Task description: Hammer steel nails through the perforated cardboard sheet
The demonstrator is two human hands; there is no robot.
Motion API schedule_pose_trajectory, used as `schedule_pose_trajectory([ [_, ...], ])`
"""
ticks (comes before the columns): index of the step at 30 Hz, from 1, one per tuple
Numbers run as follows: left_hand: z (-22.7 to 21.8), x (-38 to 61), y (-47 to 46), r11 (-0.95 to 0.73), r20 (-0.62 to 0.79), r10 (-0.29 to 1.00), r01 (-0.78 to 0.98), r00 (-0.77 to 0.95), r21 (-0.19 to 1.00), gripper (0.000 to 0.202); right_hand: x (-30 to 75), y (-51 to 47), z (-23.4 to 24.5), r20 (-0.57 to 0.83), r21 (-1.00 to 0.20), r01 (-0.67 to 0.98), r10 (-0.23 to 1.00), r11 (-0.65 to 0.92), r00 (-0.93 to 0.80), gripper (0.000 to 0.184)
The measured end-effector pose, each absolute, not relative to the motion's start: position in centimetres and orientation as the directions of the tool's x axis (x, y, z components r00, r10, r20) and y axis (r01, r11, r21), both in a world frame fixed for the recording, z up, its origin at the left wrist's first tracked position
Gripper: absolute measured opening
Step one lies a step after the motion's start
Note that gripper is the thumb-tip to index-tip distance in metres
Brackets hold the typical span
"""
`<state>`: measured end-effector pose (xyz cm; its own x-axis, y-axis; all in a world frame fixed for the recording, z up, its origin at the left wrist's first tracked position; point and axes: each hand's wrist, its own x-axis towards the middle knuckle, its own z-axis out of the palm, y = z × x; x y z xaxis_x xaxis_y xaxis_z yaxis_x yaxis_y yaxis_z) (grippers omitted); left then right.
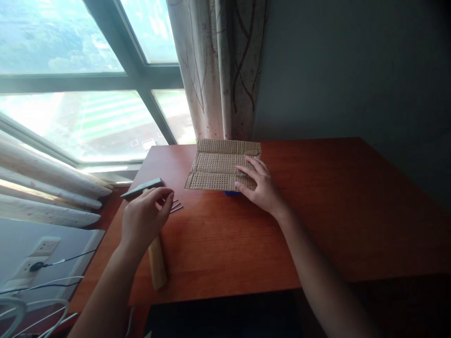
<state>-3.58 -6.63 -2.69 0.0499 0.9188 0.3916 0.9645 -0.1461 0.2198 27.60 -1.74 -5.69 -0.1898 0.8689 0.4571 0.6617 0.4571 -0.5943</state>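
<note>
A piece of brown cardboard point(216, 163) dotted with rows of small holes sits towards the back of the table, over a blue object point(231, 192) that shows only at the front edge. My right hand point(259, 180) rests on the cardboard's right side, fingers spread. Over the table's left part, my left hand point(146, 213) is closed, thumb and fingertips together; what they pinch, if anything, is too small to make out. Several thin metal nails point(176, 206) lie just beyond its fingertips. Below that hand is a hammer with a wooden handle point(157, 263) and a metal head point(143, 188).
The reddish-brown wooden table point(338, 206) extends far to the right. A window point(63, 37) and curtains point(207, 61) stand behind and to the left. Wall sockets point(31, 263) with a plug and cables are at the lower left. A dark surface point(225, 317) lies below the front edge.
</note>
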Motion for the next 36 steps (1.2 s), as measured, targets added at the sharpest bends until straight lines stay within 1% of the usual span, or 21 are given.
schedule_pose_trajectory([
  [4,-0.7,-1.5,-6.4,-0.293,0.495,0.861,0.911,0.119,0.291,0.013,27.6,-1.8,-5.6,0.457,-0.599,0.659,0.870,0.455,-0.185,0.043],
  [8,1.3,1.9,-6.6,-0.413,0.543,0.823,0.833,0.168,0.368,0.011,27.6,-1.8,-5.6,0.455,-0.601,0.657,0.870,0.455,-0.187,0.044],
  [11,1.9,4.5,-5.9,-0.485,0.503,0.826,0.775,0.254,0.405,0.014,27.6,-1.8,-5.7,0.451,-0.598,0.663,0.873,0.451,-0.187,0.044],
  [15,1.4,7.5,-2.9,-0.550,0.412,0.817,0.759,0.403,0.349,0.018,27.6,-1.7,-5.7,0.436,-0.602,0.664,0.879,0.444,-0.193,0.045],
  [18,0.6,8.9,-0.4,-0.562,0.317,0.821,0.770,0.474,0.304,0.015,27.6,-1.6,-5.8,0.437,-0.601,0.662,0.878,0.448,-0.197,0.044],
  [20,0.2,9.3,0.7,-0.583,0.270,0.811,0.757,0.520,0.294,0.013,27.6,-1.5,-6.0,0.443,-0.597,0.663,0.875,0.452,-0.198,0.043],
  [22,-0.1,9.4,1.2,-0.612,0.295,0.790,0.720,0.538,0.327,0.014,27.7,-1.4,-6.1,0.447,-0.595,0.663,0.872,0.455,-0.198,0.044],
  [26,-0.4,8.8,0.7,-0.630,0.451,0.773,0.628,0.447,0.457,0.018,27.7,-1.4,-6.1,0.449,-0.601,0.655,0.871,0.458,-0.198,0.048],
  [29,-0.2,8.5,0.0,-0.629,0.509,0.772,0.578,0.381,0.520,0.016,27.5,-1.6,-5.9,0.447,-0.592,0.663,0.871,0.459,-0.204,0.049],
  [31,0.5,8.4,-0.4,-0.615,0.552,0.775,0.567,0.308,0.548,0.014,27.5,-1.8,-5.8,0.444,-0.589,0.668,0.873,0.455,-0.204,0.048],
  [33,1.6,8.0,-0.8,-0.582,0.577,0.789,0.556,0.210,0.594,0.013,27.5,-1.9,-5.6,0.439,-0.594,0.665,0.875,0.453,-0.204,0.046],
  [36,3.4,6.4,-1.8,-0.527,0.554,0.824,0.518,0.117,0.674,0.012,27.5,-2.0,-5.5,0.435,-0.602,0.660,0.878,0.450,-0.202,0.046],
])
